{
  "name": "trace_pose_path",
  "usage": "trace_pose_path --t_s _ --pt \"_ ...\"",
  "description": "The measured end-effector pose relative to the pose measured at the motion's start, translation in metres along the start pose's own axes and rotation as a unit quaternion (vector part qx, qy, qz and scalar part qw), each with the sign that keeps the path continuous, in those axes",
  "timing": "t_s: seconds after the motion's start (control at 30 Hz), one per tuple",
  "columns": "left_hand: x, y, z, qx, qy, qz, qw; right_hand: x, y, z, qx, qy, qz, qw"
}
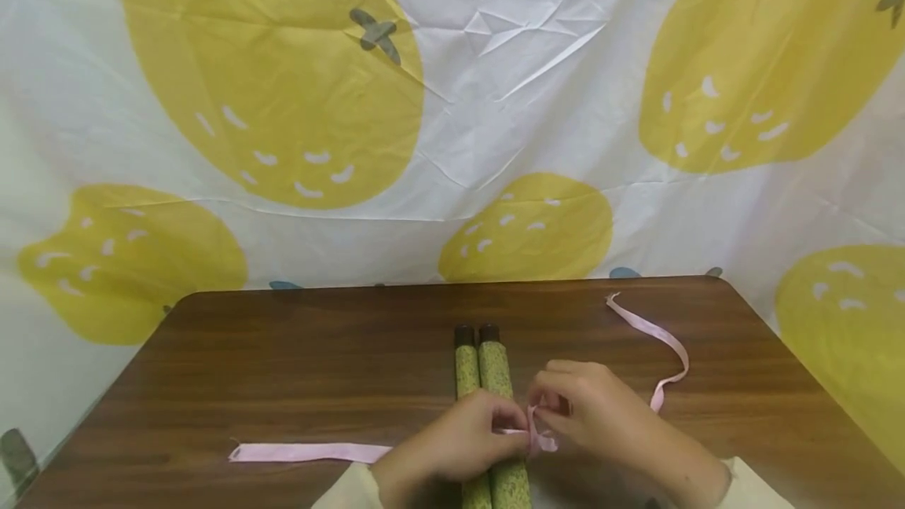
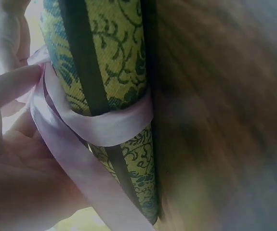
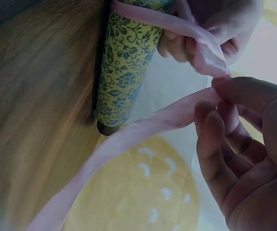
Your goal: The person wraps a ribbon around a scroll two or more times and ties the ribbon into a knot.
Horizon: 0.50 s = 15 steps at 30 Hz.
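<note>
Two rolls (image 1: 488, 407) side by side on the surface (image 1: 283, 368), dark end caps pointing away, green-yellow floral fabric around each. Pink ribbon (image 1: 311, 452) wrapped around both near the middle, band snug against the fabric in the left wrist view. Left hand (image 1: 452, 442) beside the rolls, grip pinching the ribbon at the crossing on top. Right hand (image 1: 601, 411) just opposite, grip pinching the other strand between thumb and fingertips (image 3: 210, 125), clear in the right wrist view. Hands touching or nearly so over the rolls; hard to tell which, with the knot hidden between the fingers. One ribbon tail flat to the left, the other curling away to the right. Strawberry-print sheet (image 1: 495, 100) hanging behind.
</note>
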<state>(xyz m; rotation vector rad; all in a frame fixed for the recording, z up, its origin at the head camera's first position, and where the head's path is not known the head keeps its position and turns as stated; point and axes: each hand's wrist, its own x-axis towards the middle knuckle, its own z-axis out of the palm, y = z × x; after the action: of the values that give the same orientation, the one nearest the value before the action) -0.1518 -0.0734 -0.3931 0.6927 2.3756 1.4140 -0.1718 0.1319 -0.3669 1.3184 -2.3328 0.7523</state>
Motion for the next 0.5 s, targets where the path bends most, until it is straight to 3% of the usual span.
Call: trace_pose_path --t_s 0.37,0.5 --pt "-0.0003 -0.0005 -0.0001 -0.015 -0.012 -0.006 0.9998 -0.0046 0.0057 0.0076 0.049 0.012 0.044 0.998" --pt "-0.0008 -0.0001 0.0005 -0.016 -0.006 -0.013 0.9998 -0.0055 0.0078 0.0074 0.070 -0.013 0.065 0.995"
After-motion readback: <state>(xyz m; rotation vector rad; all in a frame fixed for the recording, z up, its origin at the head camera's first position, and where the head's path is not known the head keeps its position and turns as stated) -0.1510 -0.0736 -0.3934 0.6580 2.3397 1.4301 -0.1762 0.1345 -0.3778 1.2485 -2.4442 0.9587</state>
